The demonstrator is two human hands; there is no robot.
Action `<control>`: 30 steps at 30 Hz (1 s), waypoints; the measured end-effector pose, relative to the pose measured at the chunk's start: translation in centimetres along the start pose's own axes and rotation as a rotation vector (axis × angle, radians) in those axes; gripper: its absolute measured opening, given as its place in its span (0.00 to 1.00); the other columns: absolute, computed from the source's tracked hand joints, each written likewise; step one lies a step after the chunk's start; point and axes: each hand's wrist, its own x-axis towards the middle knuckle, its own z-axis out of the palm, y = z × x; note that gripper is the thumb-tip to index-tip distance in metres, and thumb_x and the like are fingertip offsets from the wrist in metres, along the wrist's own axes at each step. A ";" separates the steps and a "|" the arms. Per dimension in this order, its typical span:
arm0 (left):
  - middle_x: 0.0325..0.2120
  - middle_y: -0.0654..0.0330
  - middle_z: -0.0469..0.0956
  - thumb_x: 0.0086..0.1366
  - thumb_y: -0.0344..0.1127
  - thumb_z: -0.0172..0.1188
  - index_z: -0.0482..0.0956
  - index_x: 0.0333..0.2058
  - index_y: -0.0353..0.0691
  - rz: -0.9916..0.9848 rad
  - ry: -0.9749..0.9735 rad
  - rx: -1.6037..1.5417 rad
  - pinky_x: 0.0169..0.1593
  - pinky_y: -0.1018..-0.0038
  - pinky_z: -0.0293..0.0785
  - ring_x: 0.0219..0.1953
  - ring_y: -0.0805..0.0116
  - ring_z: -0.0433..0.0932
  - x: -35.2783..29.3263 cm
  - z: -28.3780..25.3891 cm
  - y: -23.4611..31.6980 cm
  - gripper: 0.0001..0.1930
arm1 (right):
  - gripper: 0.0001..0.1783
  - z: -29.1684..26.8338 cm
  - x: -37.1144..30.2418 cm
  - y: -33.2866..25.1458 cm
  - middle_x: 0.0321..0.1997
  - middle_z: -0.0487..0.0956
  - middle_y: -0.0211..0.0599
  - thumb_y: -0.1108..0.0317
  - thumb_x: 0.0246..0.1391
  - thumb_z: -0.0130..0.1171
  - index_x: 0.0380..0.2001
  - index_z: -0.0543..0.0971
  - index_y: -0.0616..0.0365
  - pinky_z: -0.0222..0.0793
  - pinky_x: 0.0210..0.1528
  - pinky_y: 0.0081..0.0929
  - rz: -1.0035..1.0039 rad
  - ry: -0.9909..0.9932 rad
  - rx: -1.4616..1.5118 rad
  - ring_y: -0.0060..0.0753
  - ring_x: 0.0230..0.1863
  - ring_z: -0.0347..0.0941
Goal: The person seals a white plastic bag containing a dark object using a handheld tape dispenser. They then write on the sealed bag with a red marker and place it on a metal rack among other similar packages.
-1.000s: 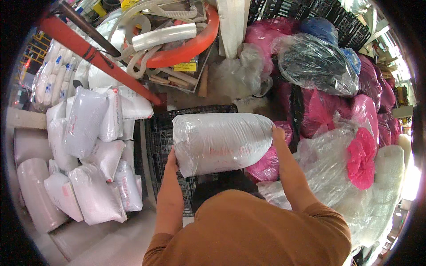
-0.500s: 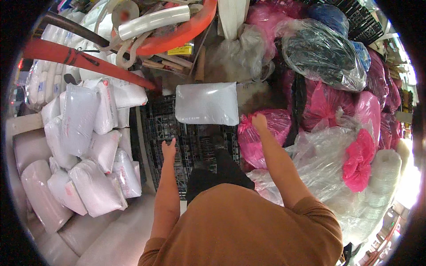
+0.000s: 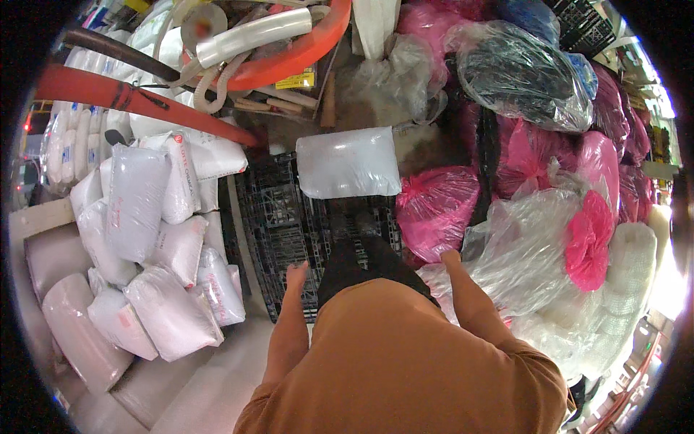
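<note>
A white plump plastic sack (image 3: 348, 163) lies on black plastic pallets (image 3: 278, 217) in front of me. My left hand (image 3: 296, 273) hangs over the pallets, short of the sack, with nothing in it and its fingers a little apart. Beside the near edge of a knotted pink plastic bag (image 3: 437, 210) is my right hand (image 3: 451, 259). Its fingers point down and are mostly hidden, and I cannot tell whether it touches the bag. Neither hand is on the white sack.
At left a pile of filled white sacks (image 3: 170, 311) stands high. A red bar (image 3: 144, 112) and a red curved frame (image 3: 296, 61) cross the far left. Pink bags, a clear-wrapped dark bundle (image 3: 524, 76) and crumpled clear film (image 3: 520, 246) crowd the right.
Both hands have drawn back toward my body. My right hand has left the top of the pink bag for its near side. The white sack stays on the pallets; the view has shifted slightly.
</note>
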 end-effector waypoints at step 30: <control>0.40 0.56 0.77 0.68 0.56 0.62 0.80 0.41 0.42 0.095 -0.360 0.110 0.35 0.63 0.70 0.34 0.65 0.72 8.7 -6.2 -1.3 0.21 | 0.19 7.7 -13.4 -12.3 0.41 0.86 0.44 0.58 0.65 0.55 0.50 0.84 0.57 0.77 0.38 0.42 -0.084 0.321 0.464 0.41 0.41 0.84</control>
